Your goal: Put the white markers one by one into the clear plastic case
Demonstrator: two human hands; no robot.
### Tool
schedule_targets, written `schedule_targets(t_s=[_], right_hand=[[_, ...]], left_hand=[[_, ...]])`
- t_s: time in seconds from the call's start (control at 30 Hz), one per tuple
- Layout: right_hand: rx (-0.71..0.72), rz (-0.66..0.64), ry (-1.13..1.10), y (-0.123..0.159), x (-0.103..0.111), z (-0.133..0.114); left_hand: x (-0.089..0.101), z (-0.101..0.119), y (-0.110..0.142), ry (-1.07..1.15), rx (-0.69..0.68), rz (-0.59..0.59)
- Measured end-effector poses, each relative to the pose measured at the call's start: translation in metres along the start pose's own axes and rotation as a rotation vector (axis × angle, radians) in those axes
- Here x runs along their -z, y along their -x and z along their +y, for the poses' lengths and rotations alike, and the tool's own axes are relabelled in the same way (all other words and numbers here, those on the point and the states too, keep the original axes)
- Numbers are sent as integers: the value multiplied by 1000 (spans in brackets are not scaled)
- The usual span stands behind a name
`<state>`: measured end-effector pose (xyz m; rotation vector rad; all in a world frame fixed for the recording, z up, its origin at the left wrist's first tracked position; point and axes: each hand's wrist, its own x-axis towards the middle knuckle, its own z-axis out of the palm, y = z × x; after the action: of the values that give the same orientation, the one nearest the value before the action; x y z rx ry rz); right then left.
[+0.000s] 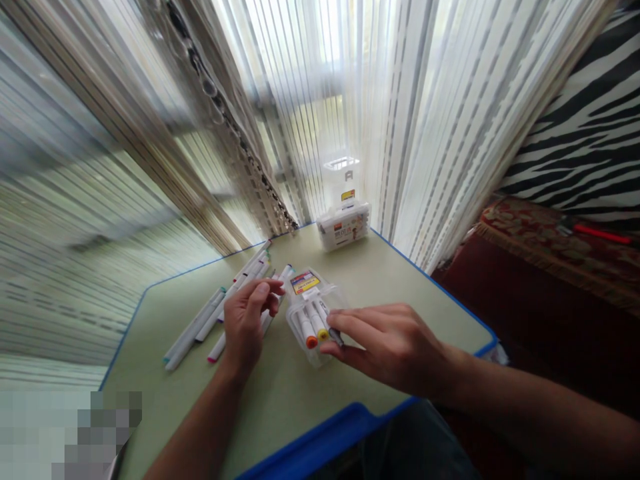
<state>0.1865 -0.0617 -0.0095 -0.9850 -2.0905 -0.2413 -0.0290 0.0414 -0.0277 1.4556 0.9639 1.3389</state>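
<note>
In the head view a clear plastic case lies on the light green table with its lid open. Inside it are white markers, one with an orange cap and one with a yellow cap. My right hand pinches a dark-capped marker at the right of these, thumb and fingers around its cap end. Left of the case, my left hand hovers with loosely curled fingers and nothing visible in them. Several white markers with coloured ends lie loose beside and behind it.
A second clear case with a raised lid stands at the table's far corner, near the curtains. Blue edging runs around the table. At right are a zebra-striped cloth and a red object.
</note>
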Motion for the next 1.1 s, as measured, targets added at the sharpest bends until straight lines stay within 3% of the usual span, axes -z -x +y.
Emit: schedule_targets(t_s=[0.37, 0.67, 1.1], right_hand=[[135, -348, 172, -14, 13, 4], [190, -562, 221, -27, 18, 5], [200, -683, 211, -36, 21, 7]], left_hand=[[1, -1, 1, -3, -3, -5], [3, -2, 0, -22, -7, -11], [-4, 6, 2, -291, 38, -55]])
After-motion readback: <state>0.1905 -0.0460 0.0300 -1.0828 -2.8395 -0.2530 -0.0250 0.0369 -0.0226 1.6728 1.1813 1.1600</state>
